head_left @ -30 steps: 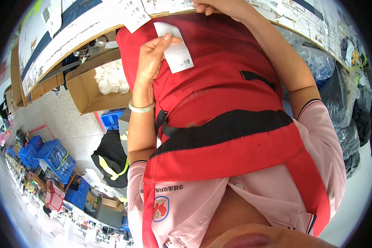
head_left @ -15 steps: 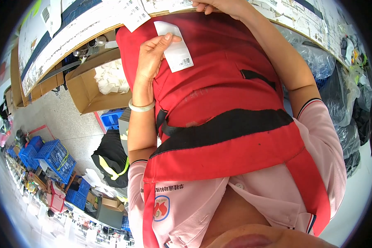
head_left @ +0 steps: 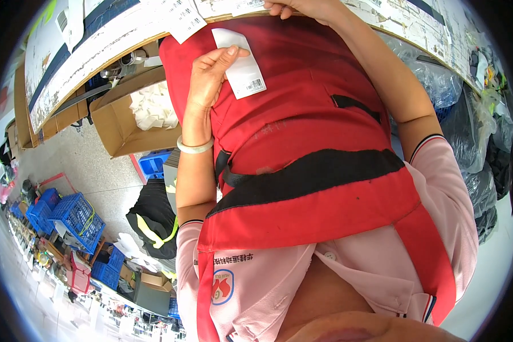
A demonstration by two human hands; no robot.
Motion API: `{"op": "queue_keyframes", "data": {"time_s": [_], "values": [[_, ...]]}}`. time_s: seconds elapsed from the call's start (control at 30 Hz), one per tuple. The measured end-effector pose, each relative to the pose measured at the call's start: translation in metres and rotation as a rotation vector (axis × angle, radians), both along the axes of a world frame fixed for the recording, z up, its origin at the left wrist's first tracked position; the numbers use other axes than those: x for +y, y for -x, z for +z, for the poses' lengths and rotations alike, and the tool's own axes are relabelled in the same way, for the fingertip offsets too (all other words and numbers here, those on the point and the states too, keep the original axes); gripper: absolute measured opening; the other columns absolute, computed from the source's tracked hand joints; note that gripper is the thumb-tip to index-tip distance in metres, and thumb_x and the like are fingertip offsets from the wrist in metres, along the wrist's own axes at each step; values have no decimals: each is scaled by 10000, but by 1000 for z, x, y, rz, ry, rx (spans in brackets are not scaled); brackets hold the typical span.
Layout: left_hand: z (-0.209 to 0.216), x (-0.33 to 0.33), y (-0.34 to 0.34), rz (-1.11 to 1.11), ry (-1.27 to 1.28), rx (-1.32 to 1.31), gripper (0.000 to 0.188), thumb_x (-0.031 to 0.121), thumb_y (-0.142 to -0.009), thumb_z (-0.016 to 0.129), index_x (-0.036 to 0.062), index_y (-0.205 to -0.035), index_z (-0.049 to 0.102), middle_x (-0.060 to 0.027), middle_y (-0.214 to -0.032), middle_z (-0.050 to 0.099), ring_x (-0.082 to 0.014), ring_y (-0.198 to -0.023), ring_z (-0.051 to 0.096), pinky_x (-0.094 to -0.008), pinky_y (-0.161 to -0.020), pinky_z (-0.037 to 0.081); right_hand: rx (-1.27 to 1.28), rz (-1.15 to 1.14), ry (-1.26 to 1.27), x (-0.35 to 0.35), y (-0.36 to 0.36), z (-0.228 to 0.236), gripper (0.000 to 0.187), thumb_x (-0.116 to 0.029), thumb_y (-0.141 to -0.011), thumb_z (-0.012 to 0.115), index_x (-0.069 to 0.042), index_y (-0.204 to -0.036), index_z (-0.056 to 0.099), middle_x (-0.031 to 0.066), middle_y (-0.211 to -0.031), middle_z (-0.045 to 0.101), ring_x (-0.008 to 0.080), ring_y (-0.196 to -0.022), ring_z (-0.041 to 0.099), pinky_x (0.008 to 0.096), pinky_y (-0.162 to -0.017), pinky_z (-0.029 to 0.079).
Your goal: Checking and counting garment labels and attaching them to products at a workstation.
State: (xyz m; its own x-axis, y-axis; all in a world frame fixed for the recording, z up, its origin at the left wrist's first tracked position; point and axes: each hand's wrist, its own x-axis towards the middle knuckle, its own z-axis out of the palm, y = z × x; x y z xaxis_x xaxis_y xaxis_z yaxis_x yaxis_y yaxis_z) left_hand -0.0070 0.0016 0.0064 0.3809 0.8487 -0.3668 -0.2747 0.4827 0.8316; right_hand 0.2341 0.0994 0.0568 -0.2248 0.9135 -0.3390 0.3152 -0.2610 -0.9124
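My left hand (head_left: 214, 71) is closed, pinching a white paper label (head_left: 249, 77) between thumb and fingers. The label has a small barcode at its lower end and lies in front of my red apron (head_left: 308, 114). At the upper edge of the view, my right hand (head_left: 305, 8) rests by the table's edge with its fingers curled together. Part of that hand is cut off, and whatever its fingers hold is hidden. Near it on the table lies a white printed slip (head_left: 247, 5). More white label sheets (head_left: 183, 23) hang over the edge closer to my left hand.
The worn white table (head_left: 105, 60) curves across the top. Below it at left, a cardboard box (head_left: 111, 128) holds crumpled whitish pieces (head_left: 154, 106). Blue crates (head_left: 77, 219) stand on the floor farther left. Clear and dark plastic bags (head_left: 464, 131) are piled at right.
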Motion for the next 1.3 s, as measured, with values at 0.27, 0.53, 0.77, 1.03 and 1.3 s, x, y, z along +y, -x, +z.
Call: {"op": "queue_keyframes", "data": {"time_s": [0.27,0.53,0.77,1.03,1.3], "values": [[-2,1,1,-2,19,4,279,236,-972,639,-28,-998,727,-80,-835,713,-122,-703,665,-248,-643,552,5,0,-21,0,1,-3,157,-90,-888,651,61,-851,678,122,-719,678,165,-582,648,265,-499,533],[2,0,-2,6,27,20,283,237,-978,631,-29,-999,726,-75,-823,710,-111,-684,658,-237,-622,540,4,18,-54,-4,1,-1,189,-115,-916,635,66,-875,666,118,-721,674,157,-583,644,261,-514,531],[-5,1,2,24,48,14,324,247,-1009,576,-45,-1018,715,-69,-830,704,-103,-713,657,-226,-647,530,144,-104,-13,-22,-22,18,208,-182,-962,634,22,-929,651,59,-740,643,107,-601,607,220,-536,499],[6,-1,-5,64,71,-56,270,112,-938,670,-49,-1155,664,-84,-924,709,-118,-761,662,-252,-652,540,-137,-427,-231,-30,-187,5,172,-198,-911,696,-48,-845,646,32,-649,627,115,-570,597,245,-513,470],[1,-2,-3,-36,-30,117,299,1,-875,699,1,-1173,676,-39,-738,680,-68,-517,564,-201,-470,445,-727,-601,-453,-51,-105,44,202,-194,-825,745,-23,-823,638,82,-655,617,220,-586,608,336,-563,481]]}}
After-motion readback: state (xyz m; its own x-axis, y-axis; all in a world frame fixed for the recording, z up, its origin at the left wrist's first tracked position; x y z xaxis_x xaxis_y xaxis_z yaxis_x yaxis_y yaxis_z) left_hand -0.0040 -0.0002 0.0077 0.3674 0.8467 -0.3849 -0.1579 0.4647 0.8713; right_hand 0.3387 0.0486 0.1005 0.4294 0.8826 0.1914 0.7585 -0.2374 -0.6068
